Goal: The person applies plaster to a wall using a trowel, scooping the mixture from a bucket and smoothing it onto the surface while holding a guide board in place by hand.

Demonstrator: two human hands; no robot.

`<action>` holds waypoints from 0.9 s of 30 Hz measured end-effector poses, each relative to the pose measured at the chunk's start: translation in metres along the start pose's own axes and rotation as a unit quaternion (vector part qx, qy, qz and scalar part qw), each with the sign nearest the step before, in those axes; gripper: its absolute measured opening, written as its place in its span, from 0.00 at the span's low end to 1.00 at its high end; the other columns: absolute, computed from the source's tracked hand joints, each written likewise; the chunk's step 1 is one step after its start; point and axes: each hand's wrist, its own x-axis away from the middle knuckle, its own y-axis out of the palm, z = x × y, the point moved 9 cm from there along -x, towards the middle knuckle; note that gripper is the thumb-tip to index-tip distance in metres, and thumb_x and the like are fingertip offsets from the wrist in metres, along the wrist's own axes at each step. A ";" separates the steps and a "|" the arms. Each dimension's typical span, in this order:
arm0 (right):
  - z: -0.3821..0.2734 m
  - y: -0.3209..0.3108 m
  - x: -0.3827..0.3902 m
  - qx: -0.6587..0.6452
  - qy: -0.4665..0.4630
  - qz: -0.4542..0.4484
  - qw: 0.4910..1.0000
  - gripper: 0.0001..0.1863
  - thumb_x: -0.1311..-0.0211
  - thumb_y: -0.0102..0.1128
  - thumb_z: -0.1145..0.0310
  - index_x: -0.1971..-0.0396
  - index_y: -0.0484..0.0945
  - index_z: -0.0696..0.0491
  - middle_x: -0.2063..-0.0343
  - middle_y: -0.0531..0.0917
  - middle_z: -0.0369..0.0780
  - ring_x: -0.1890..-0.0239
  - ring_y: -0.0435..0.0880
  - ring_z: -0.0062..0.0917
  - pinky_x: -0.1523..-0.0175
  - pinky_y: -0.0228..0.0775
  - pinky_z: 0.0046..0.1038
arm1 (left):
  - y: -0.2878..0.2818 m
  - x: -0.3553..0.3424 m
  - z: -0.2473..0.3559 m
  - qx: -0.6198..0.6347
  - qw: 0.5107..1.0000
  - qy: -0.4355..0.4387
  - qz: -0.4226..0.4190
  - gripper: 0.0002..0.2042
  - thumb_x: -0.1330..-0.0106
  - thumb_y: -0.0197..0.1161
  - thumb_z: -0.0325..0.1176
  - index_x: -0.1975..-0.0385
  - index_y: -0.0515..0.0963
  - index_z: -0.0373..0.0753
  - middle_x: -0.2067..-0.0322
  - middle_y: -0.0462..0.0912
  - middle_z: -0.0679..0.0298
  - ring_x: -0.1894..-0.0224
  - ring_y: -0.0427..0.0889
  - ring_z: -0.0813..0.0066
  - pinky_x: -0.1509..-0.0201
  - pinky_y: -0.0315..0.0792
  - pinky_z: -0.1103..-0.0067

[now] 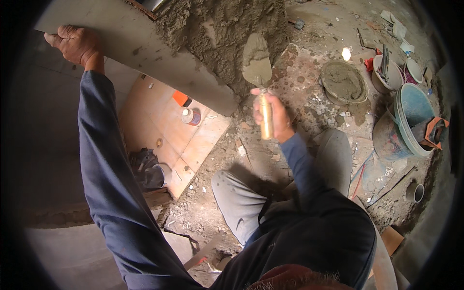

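My right hand (274, 116) is closed round the pale handle of a trowel (258, 67). Grey mortar clings to the far half of its blade, which points away from me over the edge of a rough bed of wet mortar (212, 29). At the far left, my left hand (75, 46) grips the edge of a long grey slab (145, 50), possibly a tile, with the thumb side toward the corner. The slab slants from the upper left to the middle, alongside the mortar; its underside and my fingertips there are partly hidden.
A mortar-filled basin (344, 82) sits to the right, near a small tool bucket (388, 75) and a large bucket (389, 135). Left of my knees, a bottle (191, 116) and orange object (181, 98) stand on pale tiles (159, 121). Rubble litters the floor.
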 end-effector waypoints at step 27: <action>0.166 0.075 -0.053 -0.050 -0.028 0.095 0.994 0.18 0.26 0.56 0.57 0.50 0.60 0.49 0.61 0.71 0.39 0.68 0.78 0.23 0.66 0.77 0.30 | -0.006 -0.006 -0.011 0.030 0.999 -0.014 0.011 0.19 0.25 0.39 0.49 0.56 0.79 0.49 0.25 0.56 0.57 0.41 0.78 0.50 0.41 0.75 0.64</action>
